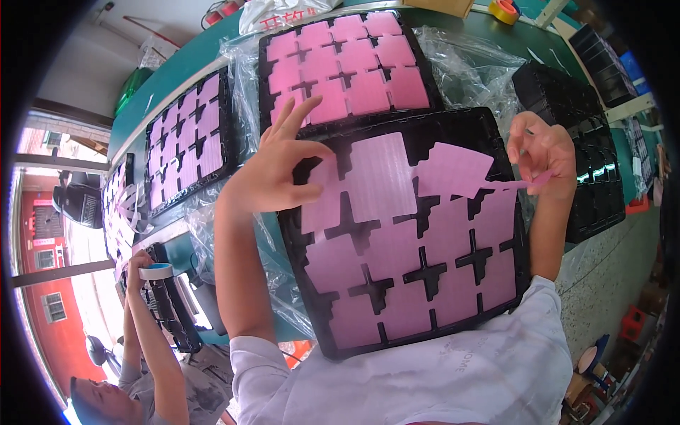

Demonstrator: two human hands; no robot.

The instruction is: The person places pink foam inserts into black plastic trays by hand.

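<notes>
Green workbench, 1, smooth flat top, ran behind the trays. Near tray, 1, blk moulded plastic w/ raised rim & stepped cross-shaped gaps, sat in front of the wearer's torso. Far tray, 1, same type, was just beyond. Tray stack, blk plastic, R side; layers too unclear to count. Lilac-filled tray, 1, lay on the L. Clear film, thin & crinkly, lay around the trays.

L hand: at near tray's upper L, thumb & index curled toward each other by the end sheet; couldn't tell if it gripped. R hand: pinched 1 held sheet, pink, nearly edge-on, at upper R.

Pink foam sheets: thin, finely lined, notched corners; near tray had 11 (3+4+4, 1 askew in top row), far tray 12 (3 rows x 4). Tape roll, 1, ring-shaped, white w/ blue inside, was in a co-worker's grip, far L.
</notes>
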